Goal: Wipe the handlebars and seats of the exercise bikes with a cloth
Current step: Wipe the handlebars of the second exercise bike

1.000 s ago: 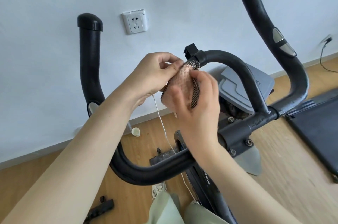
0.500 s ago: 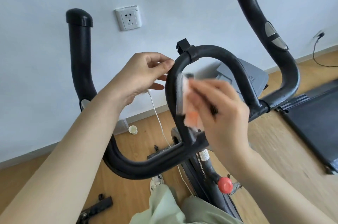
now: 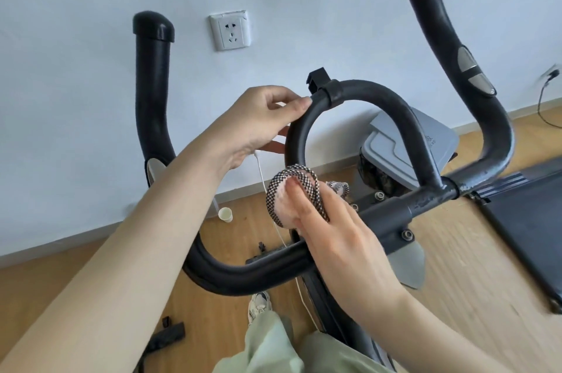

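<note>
Cloth position has changed. One second ago the cloth (image 3: 284,193) was wrapped over the top of the loop bar (image 3: 380,95); it now sits low on that bar's left leg, just above the cross bar (image 3: 243,269).

Right hand (image 3: 331,235) grips the cloth, thumb across the front and fingers curled behind, so the fabric encircles the tube. Left hand (image 3: 261,123) has let go of the cloth and now holds the upper left curve of the loop bar, thumb on top and fingers behind, steadying it.

Assessment: one downward stroke along the left half of the loop appears complete. The loop's right leg, the cross bar, the left grip (image 3: 152,92) and the right grip (image 3: 441,22) probably remain to be wiped. No seat is in view.

Caution: keep the cloth clear of the bolts near the clamp.
</note>
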